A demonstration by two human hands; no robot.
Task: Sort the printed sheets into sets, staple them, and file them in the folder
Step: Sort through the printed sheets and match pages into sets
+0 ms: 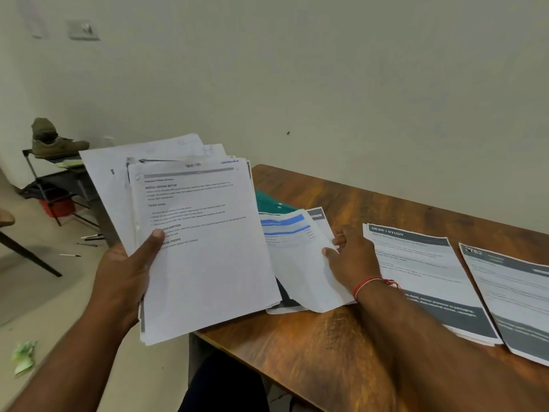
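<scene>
My left hand [127, 272] grips a thick fanned stack of printed sheets [202, 233], held up over the table's left edge with the thumb on the top page. My right hand [353, 257] pinches the right edge of a sheet with a blue header [297, 257], which lies curled on a small pile on the table. A green folder [273, 203] shows partly behind that pile, mostly hidden. To the right lie two sets with dark headers, one titled "DESK / STUDY" [427, 278] and another at the frame's right edge [517, 301]. No stapler is in view.
The wooden table [312, 346] stands against a plain wall. On the left floor are a metal rack with shoes [56, 162], a chair leg [26, 254], scattered pens [89, 239] and a crumpled green scrap [23, 355].
</scene>
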